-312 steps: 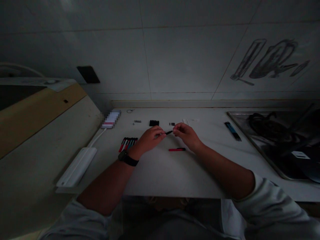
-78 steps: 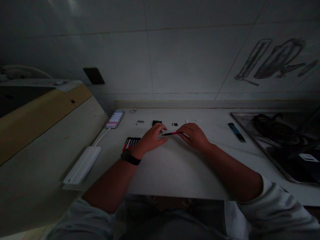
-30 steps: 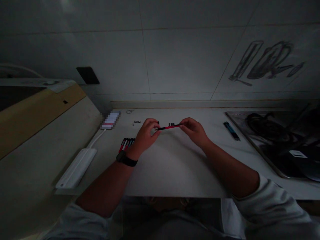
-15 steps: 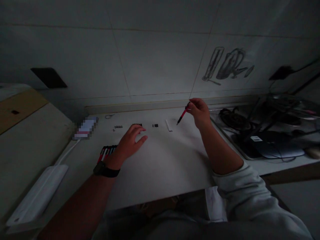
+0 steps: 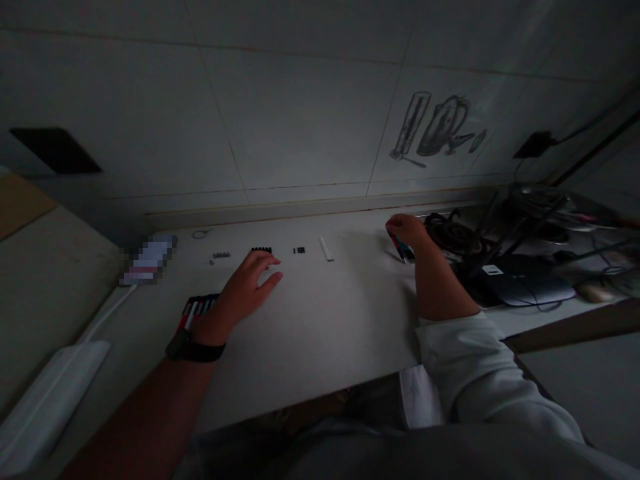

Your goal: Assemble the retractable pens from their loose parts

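Above the right part of the white table (image 5: 345,320), my right hand (image 5: 411,232) is closed around a red and black pen (image 5: 397,247), its tip pointing down. Something teal and dark (image 5: 409,253) shows just under that hand, too covered to make out. My left hand (image 5: 247,288) hovers with thumb and fingers apart and nothing in it. Beside its wrist lies a row of pens (image 5: 196,308), partly covered by the hand. Just beyond its fingers are several small black parts (image 5: 261,251). A white strip (image 5: 327,249) and little black pieces (image 5: 301,251) lie between my hands.
Small metallic parts (image 5: 221,255) and a thin ring (image 5: 201,234) are at the back left. A blurred-out phone (image 5: 149,260) and a white power strip (image 5: 55,400) lie further left. At right stand a black router (image 5: 525,280) and a coiled dark cable (image 5: 453,233).
My right hand has carried the pen right and down, beside the cluttered right side. My left hand stays spread near the black parts. The view has turned slightly right.
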`<state>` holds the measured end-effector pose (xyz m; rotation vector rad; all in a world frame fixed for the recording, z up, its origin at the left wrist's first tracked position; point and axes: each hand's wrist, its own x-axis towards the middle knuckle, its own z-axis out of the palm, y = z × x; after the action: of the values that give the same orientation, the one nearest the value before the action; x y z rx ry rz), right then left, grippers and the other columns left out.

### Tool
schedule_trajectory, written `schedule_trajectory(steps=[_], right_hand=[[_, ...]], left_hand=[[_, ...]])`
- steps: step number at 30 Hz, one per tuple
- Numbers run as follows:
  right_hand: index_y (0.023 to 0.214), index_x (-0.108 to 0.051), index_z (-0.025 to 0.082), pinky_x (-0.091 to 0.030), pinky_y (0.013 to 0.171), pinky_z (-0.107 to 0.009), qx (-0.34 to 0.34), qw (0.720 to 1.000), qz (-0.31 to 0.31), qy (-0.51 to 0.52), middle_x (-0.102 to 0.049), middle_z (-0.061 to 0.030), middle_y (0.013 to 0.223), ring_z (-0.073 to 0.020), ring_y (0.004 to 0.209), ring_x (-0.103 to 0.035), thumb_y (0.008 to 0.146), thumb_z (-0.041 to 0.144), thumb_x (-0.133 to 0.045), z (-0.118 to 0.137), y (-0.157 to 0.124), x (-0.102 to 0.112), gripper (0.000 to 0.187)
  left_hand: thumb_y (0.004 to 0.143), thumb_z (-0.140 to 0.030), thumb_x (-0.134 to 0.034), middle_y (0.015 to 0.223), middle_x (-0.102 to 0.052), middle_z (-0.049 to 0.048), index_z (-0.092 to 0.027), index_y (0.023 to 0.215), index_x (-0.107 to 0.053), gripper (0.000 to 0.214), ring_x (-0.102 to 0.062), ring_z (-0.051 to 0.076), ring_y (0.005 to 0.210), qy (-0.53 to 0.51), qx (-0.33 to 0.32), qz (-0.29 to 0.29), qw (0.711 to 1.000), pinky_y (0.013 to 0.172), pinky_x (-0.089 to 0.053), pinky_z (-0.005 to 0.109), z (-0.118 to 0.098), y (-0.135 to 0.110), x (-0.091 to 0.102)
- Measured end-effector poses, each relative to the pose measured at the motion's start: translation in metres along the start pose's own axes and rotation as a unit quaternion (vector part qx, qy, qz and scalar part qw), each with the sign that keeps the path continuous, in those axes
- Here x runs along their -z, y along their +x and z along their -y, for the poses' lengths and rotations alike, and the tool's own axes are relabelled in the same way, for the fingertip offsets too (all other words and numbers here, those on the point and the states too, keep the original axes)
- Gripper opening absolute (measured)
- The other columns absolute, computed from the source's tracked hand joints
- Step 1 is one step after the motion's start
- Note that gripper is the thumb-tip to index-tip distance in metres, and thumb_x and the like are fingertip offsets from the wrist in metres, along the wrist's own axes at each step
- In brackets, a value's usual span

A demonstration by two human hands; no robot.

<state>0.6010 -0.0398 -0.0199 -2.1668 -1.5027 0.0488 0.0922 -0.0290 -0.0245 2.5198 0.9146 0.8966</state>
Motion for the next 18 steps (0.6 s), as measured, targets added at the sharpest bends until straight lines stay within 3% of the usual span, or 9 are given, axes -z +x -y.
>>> schedule_trajectory(steps=[7,18], right_hand=[[0.101,-0.081,0.02,-0.049,0.087,-0.03,-0.001,0.993,0.033,-0.117,-0.08,-0.0089,0.107,-0.0244,0.098,-0.071,0.087,0.029,-0.064,-0.007,0.0,-0.009,0.024],[0.107,-0.082,0.019,-0.05,0.086,-0.031,-0.014,0.989,0.04,-0.143,-0.079,-0.0107,0.111,-0.0245,0.099,-0.071,0.09,0.029,-0.061,-0.018,0.003,-0.011,0.028]], left_hand=[[0.103,-0.04,-0.055,0.129,-0.057,0.0094,-0.023,0.123,-0.063,0.028,-0.06,0.025,0.123,0.003,-0.006,0.004,1.0,0.107,-0.052,0.047,-0.002,0.001,0.001],[0.104,-0.038,-0.054,0.129,-0.056,0.0087,-0.024,0.122,-0.063,0.025,-0.058,0.023,0.125,0.007,-0.012,0.007,1.0,0.11,-0.05,0.045,-0.005,0.001,0.002]])
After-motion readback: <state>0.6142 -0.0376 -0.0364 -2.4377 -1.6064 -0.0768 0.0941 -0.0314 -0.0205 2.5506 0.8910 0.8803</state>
